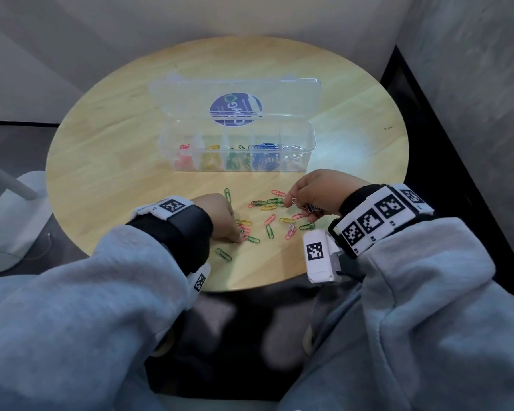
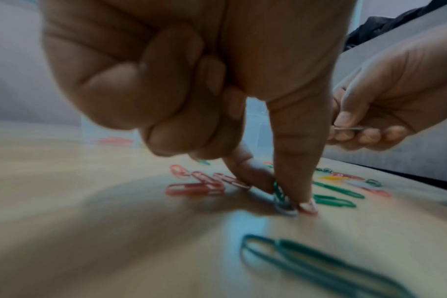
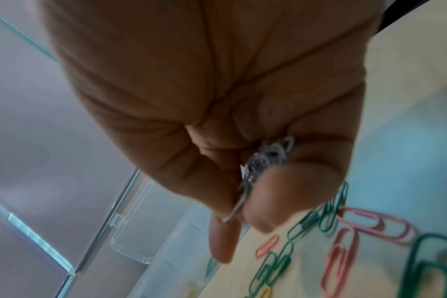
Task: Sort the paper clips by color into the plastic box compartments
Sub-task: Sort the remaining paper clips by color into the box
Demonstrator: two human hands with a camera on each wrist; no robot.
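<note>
A clear plastic box (image 1: 311, 134) stands open at the middle of the round wooden table (image 1: 110, 179). Its compartments hold red, yellow, green, blue and silver clips from left to right. Loose green, red, pink and yellow paper clips (image 1: 275, 213) lie between box and table edge. My left hand (image 1: 238, 237) is down on the table, with thumb and index finger pinching a paper clip (image 2: 278, 193). The clip stands on edge, blurred green and pale. My right hand (image 1: 291, 203) hovers above the pile and grips a bunch of silver clips (image 3: 267, 158) between thumb and fingers.
The box lid (image 1: 235, 93) lies back flat behind the box, with a round purple sticker on it. A white stand (image 1: 9, 221) is beside the table on the left. A dark strip runs along the wall on the right. The table's near edge lies just beyond my wrists.
</note>
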